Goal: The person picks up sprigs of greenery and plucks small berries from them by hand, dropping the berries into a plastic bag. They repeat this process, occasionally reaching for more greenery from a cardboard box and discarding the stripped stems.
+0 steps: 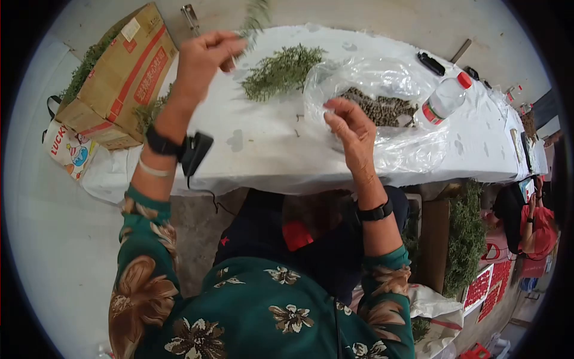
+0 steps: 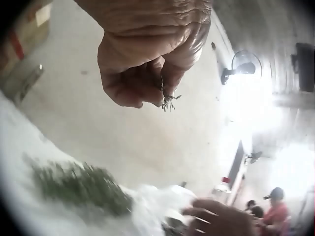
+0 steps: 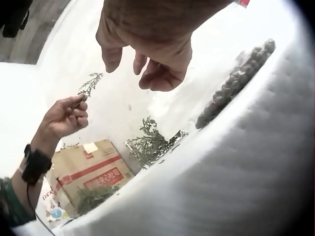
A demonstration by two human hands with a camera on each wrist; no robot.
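Between thumb and fingers, the left hand (image 1: 206, 57) pinches a green sprig (image 1: 256, 23), raised over the table's far left side; the right wrist view shows the same sprig (image 3: 91, 83) upright. A pile of green sprigs (image 1: 281, 72) lies on the white cloth between the hands. The right hand (image 1: 354, 133), fingers partly bent and apart, hovers at the near left edge of a clear plastic bag (image 1: 412, 149) that bears small brown pieces (image 1: 382, 110). Nothing shows between the right hand's fingers (image 3: 157, 73).
A cardboard box (image 1: 128, 78) with greenery stands at the left end. A red-capped bottle (image 1: 445, 99) is right of the brown pieces, with a black object (image 1: 431, 64) behind. Below the table at right is more greenery (image 1: 466, 239). A person in red (image 1: 538, 230) is at far right.
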